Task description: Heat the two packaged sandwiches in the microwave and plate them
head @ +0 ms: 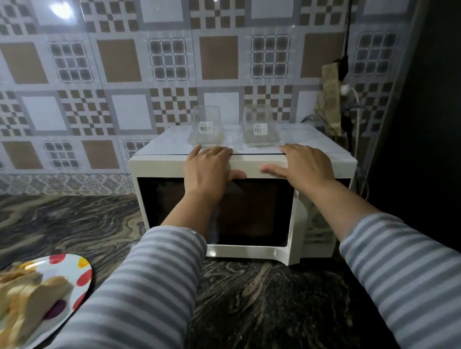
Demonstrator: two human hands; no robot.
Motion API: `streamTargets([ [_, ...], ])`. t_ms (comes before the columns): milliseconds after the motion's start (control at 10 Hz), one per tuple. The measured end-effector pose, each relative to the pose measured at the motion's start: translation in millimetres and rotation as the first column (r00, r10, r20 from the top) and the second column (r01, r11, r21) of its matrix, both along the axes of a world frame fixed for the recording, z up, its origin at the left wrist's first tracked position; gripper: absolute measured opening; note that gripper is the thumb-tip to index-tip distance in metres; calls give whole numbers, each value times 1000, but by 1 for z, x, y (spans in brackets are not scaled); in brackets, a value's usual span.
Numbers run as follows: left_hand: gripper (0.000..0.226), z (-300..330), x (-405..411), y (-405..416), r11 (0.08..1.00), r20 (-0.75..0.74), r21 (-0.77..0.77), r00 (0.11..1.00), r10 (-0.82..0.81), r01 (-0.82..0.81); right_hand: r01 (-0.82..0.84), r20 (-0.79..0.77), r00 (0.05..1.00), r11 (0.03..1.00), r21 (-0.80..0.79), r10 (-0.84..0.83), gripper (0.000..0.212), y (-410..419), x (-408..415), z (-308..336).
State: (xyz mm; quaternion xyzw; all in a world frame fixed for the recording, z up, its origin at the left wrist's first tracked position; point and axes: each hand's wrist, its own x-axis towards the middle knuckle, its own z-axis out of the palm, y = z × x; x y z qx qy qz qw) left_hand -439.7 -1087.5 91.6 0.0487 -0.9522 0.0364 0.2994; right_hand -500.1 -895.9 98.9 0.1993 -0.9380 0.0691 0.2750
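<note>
Both hands, left (pixel 210 167) and right (pixel 301 165), rest flat-fingered, gripping nothing, on one white microwave (pixel 255 253). Two clear glasses (pixel 205 129) with unreadable barcode stickers stand on top. One spotted plate (pixel 68 265) holds sandwiches (pixel 25 302).

Dim scene, glare on wall tiles (pixel 60 9) upper left, blurred plate (pixel 68 263), bowed wide-angle edges.

This is a home kitchen. A white microwave (pixel 241 200) stands on a dark marbled stone counter (pixel 66 223) against a wall of patterned brown and grey tiles (pixel 112 73). Two clear jars (pixel 205 129) sit on the microwave, and a spotted plate (pixel 79 275) of bread lies near left.
</note>
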Motion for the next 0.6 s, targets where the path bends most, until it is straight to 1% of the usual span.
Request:
streamTargets([
  [100, 71, 0, 0, 1, 1000, 1, 1, 1000, 9, -9, 19, -12, 1000, 1000, 12, -19, 81, -1, 0, 0],
  [200, 65, 0, -1, 3, 1000, -28, -8, 1000, 10, -10, 41, -30, 999, 999, 36, -40, 75, -2, 1, 4],
  [300, 64, -2, -2, 2, 1000, -40, 20, 999, -11, 12, 57, -34, 998, 997, 45, -56, 73, -1, -1, 6],
  [400, 63, -10, -3, 3, 996, -54, 77, 998, -42, 46, 21, -23, 1000, 999, 38, -20, 73, -1, -4, -4],
  [500, 64, -4, -1, 6, 992, -27, 102, 997, -71, 73, 29, 86, 996, 997, 68, -35, 74, -2, 4, 10],
  [600, 64, -19, 19, 7, 989, -81, 73, 989, -127, 132, 0, 36, 999, 999, 33, -2, 76, 3, 31, -7],
])
